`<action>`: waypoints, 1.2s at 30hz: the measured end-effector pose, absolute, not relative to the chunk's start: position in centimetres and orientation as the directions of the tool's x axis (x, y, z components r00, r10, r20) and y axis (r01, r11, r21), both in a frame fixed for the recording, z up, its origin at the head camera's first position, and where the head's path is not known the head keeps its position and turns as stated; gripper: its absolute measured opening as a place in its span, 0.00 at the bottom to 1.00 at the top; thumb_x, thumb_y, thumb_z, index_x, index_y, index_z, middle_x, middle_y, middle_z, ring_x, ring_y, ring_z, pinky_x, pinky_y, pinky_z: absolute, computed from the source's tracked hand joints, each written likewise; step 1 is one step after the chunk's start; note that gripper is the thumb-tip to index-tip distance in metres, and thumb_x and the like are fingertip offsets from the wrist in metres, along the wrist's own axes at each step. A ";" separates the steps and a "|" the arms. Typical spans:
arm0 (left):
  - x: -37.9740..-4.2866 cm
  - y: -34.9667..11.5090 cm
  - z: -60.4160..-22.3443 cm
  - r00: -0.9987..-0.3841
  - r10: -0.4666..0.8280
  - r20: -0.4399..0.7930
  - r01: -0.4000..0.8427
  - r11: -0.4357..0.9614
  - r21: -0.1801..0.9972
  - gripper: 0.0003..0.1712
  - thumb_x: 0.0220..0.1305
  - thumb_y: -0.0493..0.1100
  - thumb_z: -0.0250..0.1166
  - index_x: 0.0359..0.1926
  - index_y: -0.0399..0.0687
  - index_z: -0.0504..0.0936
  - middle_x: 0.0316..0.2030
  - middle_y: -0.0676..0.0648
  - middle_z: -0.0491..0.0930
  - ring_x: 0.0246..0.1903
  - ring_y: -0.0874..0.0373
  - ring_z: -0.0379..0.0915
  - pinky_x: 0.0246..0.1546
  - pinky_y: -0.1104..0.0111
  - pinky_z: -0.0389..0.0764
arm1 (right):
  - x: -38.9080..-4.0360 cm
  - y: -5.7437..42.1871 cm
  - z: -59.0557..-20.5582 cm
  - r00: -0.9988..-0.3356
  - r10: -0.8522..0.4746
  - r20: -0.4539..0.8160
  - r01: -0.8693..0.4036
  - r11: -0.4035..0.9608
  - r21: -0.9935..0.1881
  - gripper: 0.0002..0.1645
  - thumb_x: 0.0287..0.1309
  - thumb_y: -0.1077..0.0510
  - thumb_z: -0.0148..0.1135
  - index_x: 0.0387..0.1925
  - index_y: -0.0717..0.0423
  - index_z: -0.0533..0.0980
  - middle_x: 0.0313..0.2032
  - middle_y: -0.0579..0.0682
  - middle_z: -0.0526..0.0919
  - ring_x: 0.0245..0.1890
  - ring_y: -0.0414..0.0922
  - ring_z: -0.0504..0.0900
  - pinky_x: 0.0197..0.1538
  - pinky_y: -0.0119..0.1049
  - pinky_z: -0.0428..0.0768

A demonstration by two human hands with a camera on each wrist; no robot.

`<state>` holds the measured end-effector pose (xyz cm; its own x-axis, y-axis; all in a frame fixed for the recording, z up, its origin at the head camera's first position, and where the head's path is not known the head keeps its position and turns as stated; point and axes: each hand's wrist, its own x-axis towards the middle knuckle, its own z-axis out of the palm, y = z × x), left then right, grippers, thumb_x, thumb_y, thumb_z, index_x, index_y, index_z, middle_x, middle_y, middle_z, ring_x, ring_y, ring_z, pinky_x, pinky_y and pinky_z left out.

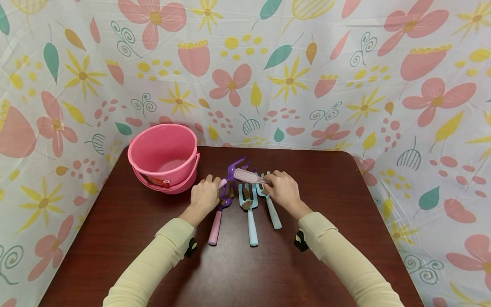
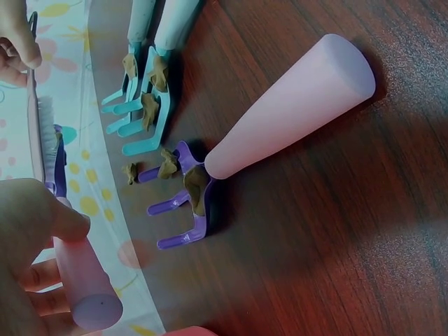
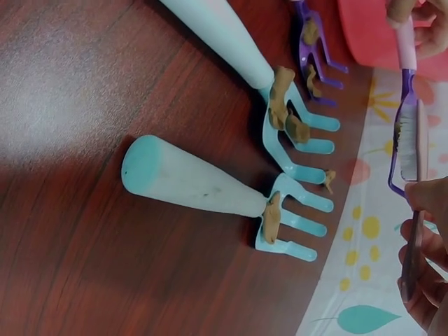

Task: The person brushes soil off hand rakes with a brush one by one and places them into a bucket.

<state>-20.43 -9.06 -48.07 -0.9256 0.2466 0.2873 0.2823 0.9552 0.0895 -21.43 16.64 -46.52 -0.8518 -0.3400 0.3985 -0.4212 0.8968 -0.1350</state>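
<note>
L hand (image 1: 205,196) grips 1 fork (image 1: 231,171) over bench (image 1: 326,264) nr far edge, axis diag., tines far-R; R hand (image 1: 283,188) pinches 1 brush (image 1: 246,175), head L. 3 more forks (image 1: 252,224) on bench; 1 bucket (image 1: 163,147) nr far-L corner.

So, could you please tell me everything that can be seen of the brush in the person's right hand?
The brush has a long, narrow, pale pink head with a dotted back, white bristles on the other face, and a slim, darker handle. It looks like plastic. The right hand grips the handle and holds the brush above the table, its head pointing left in the head view. The bristles face the purple hand rake and seem to touch it, though exact contact is hard to tell.
</note>
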 end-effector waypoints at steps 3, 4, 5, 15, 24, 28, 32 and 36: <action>-20.4 -9.1 -48.1 -0.926 0.244 0.287 0.279 0.957 0.086 0.14 0.48 0.42 0.66 0.37 0.46 0.77 0.29 0.44 0.73 0.26 0.49 0.76 0.17 0.58 0.75 | -21.5 16.8 -46.6 -0.845 -0.346 0.407 -0.427 0.895 -0.126 0.10 0.49 0.55 0.67 0.37 0.49 0.82 0.27 0.49 0.78 0.25 0.46 0.74 0.25 0.38 0.74; -20.4 -9.1 -48.1 -0.926 0.244 0.287 0.279 0.956 0.086 0.14 0.47 0.42 0.67 0.37 0.45 0.77 0.29 0.44 0.73 0.26 0.49 0.75 0.17 0.58 0.75 | -21.5 16.8 -46.6 -0.844 -0.347 0.408 -0.428 0.895 -0.123 0.10 0.49 0.55 0.67 0.37 0.49 0.82 0.27 0.49 0.79 0.25 0.46 0.74 0.25 0.39 0.74; -20.4 -9.1 -48.1 -0.926 0.246 0.287 0.281 0.956 0.085 0.14 0.47 0.42 0.67 0.37 0.45 0.77 0.29 0.44 0.73 0.26 0.49 0.75 0.17 0.58 0.75 | -21.5 16.9 -46.6 -0.843 -0.349 0.409 -0.429 0.895 -0.120 0.10 0.49 0.55 0.67 0.37 0.49 0.82 0.28 0.49 0.79 0.25 0.47 0.75 0.26 0.39 0.74; -20.4 -9.9 -48.3 -0.941 0.226 0.250 0.246 0.968 0.050 0.16 0.44 0.41 0.67 0.37 0.44 0.76 0.30 0.44 0.73 0.26 0.48 0.75 0.17 0.56 0.75 | -21.9 18.5 -46.5 -0.867 -0.276 0.416 -0.363 0.921 -0.145 0.11 0.48 0.56 0.68 0.37 0.50 0.82 0.29 0.50 0.79 0.27 0.49 0.76 0.27 0.41 0.75; -20.4 -10.2 -48.5 -0.933 0.230 0.277 0.256 0.965 0.061 0.16 0.44 0.40 0.67 0.37 0.44 0.76 0.30 0.43 0.73 0.25 0.47 0.75 0.17 0.56 0.75 | -22.1 19.2 -46.5 -0.846 -0.286 0.450 -0.375 0.919 -0.122 0.12 0.47 0.56 0.68 0.38 0.51 0.82 0.29 0.50 0.79 0.27 0.49 0.76 0.27 0.41 0.75; -20.6 -10.4 -48.4 -0.930 0.218 0.295 0.245 0.968 0.058 0.15 0.44 0.40 0.66 0.36 0.43 0.76 0.30 0.43 0.73 0.25 0.47 0.75 0.16 0.55 0.74 | -22.2 19.3 -46.4 -0.838 -0.270 0.474 -0.364 0.924 -0.115 0.13 0.46 0.56 0.70 0.37 0.50 0.82 0.29 0.50 0.79 0.28 0.50 0.76 0.28 0.42 0.75; -20.8 -10.7 -48.3 -0.933 0.204 0.297 0.232 0.971 0.062 0.15 0.43 0.39 0.66 0.36 0.44 0.75 0.30 0.43 0.73 0.24 0.47 0.75 0.15 0.55 0.73 | -22.4 19.3 -46.3 -0.827 -0.272 0.492 -0.371 0.922 -0.114 0.13 0.46 0.56 0.70 0.37 0.51 0.82 0.28 0.50 0.79 0.27 0.50 0.76 0.27 0.42 0.75; -20.9 -10.8 -48.2 -0.932 0.204 0.301 0.234 0.970 0.069 0.14 0.45 0.39 0.66 0.35 0.43 0.75 0.29 0.42 0.74 0.24 0.46 0.75 0.15 0.55 0.73 | -22.4 19.2 -46.4 -0.822 -0.272 0.500 -0.380 0.917 -0.126 0.12 0.47 0.55 0.69 0.37 0.52 0.82 0.28 0.50 0.79 0.27 0.50 0.76 0.26 0.41 0.74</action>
